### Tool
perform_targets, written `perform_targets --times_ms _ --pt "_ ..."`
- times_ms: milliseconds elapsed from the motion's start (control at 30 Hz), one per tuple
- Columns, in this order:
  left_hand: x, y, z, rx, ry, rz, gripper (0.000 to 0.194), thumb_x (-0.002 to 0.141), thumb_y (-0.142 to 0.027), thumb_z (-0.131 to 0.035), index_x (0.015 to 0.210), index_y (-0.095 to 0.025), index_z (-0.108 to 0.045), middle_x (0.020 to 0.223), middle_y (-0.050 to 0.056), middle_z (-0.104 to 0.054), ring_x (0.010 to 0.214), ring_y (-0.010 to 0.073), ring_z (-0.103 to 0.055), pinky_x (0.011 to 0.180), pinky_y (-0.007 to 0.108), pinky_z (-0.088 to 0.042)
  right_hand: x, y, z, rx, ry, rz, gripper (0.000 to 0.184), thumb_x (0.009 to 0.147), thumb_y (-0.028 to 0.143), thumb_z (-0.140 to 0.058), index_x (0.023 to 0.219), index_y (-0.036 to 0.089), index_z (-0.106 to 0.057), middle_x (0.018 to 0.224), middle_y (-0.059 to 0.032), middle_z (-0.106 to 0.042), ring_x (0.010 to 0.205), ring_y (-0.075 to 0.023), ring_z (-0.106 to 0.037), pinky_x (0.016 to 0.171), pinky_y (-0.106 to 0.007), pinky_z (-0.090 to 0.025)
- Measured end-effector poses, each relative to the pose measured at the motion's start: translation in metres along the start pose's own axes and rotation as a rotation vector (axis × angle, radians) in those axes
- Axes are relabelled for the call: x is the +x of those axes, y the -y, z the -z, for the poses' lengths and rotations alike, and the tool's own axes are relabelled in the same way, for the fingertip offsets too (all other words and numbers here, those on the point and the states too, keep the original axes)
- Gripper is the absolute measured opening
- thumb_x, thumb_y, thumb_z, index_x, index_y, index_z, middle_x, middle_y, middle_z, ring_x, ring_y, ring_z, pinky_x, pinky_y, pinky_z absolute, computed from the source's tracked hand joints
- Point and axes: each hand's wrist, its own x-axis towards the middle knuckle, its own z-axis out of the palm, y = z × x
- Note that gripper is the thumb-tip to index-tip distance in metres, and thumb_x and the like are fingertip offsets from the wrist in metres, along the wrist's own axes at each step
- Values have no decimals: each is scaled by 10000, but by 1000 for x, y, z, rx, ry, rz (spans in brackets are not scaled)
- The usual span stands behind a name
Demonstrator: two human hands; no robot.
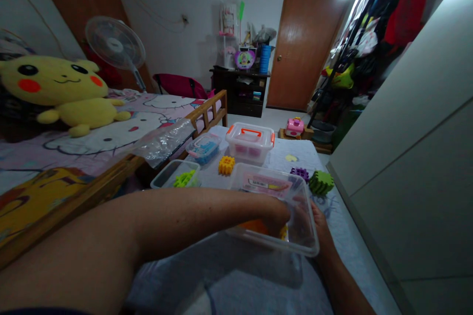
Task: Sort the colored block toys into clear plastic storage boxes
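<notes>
A clear plastic container (312, 241) is tilted toward me above the bed. My right hand (318, 219) grips its right side, fingers behind the wall. My left hand (277, 214) reaches down inside it, its fingers hidden from view. Beside those fingers a yellow toothed block (284, 232) shows, and something orange (255, 226) lies under the wrist. Beyond the container sit an orange-yellow toothed block (226, 165), a purple block (299, 173) and a stack of green blocks (321, 182). A smaller open clear box (158, 180) at left holds lime-green pieces (184, 178).
A lidded clear box with orange handle (250, 140) and a lidded blue-filled box (204, 147) stand farther back. A wooden bed rail (84, 197) and plastic wrap (166, 142) border the left. A pale cabinet (414, 167) flanks the right.
</notes>
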Motion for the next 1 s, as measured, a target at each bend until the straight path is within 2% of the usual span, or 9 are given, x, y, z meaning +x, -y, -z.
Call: perform_targets --times_ms 100,200,333,433,567,733,800,900,1000 --pt "0 0 4 94 220 26 136 577 -192 -817 524 -160 -696 602 110 -716 616 293 -676 670 390 -572 -1 2 0 37 25 -78 316 618 285 -805 925 259 -736 808 -29 -763 633 -238 -692 537 -317 -533" --pt "-6 0 11 124 288 62 117 599 -229 -805 644 -136 -751 699 131 -745 664 304 -692 670 391 -567 -2 4 -1 18 19 -87 340 620 315 -812 946 259 -730 808 -28 -764 591 -226 -669 496 -305 -509" --pt "-17 4 18 229 358 114 246 688 -304 -763 840 -111 -782 866 134 -773 753 282 -708 659 338 -558 -4 7 -3 33 28 -89 325 646 351 -816 940 250 -718 810 -27 -759 608 -221 -672 537 -316 -538" --pt "-25 8 22 283 375 124 242 698 -267 -755 888 -120 -782 882 118 -778 760 251 -702 663 306 -546 -5 9 -4 25 26 -89 314 638 333 -825 921 247 -717 735 -7 -738 564 -206 -652 506 -302 -525" --pt "-32 13 25 285 390 125 225 695 -206 -743 887 -93 -774 852 125 -773 667 226 -674 592 298 -524 -6 10 -5 19 13 -94 337 610 315 -835 924 251 -730 664 10 -712 487 -184 -616 440 -280 -492" --pt "-40 14 28 272 410 103 217 697 -164 -720 893 -85 -770 883 139 -769 683 244 -677 617 322 -532 -3 8 -4 43 13 -77 315 593 285 -853 886 265 -739 683 22 -715 510 -161 -630 436 -237 -498" --pt "-45 13 30 259 375 133 321 706 -158 -715 1020 -97 -746 993 147 -763 776 260 -693 672 327 -540 -3 7 -3 63 14 -88 322 591 290 -860 887 260 -737 675 29 -709 503 -150 -622 433 -225 -495" --pt "-52 13 31 210 318 165 570 732 -148 -690 1297 -151 -611 1201 139 -711 937 276 -692 734 328 -537 -3 5 -2 78 22 -105 355 579 288 -872 901 247 -729 686 37 -709 510 -138 -619 445 -211 -497" --pt "-55 12 31 170 337 161 569 742 -124 -659 1305 -192 -617 1201 126 -715 966 294 -694 735 337 -534 -4 4 -1 67 19 -115 365 587 290 -867 918 232 -724 665 42 -697 499 -132 -606 433 -201 -481"
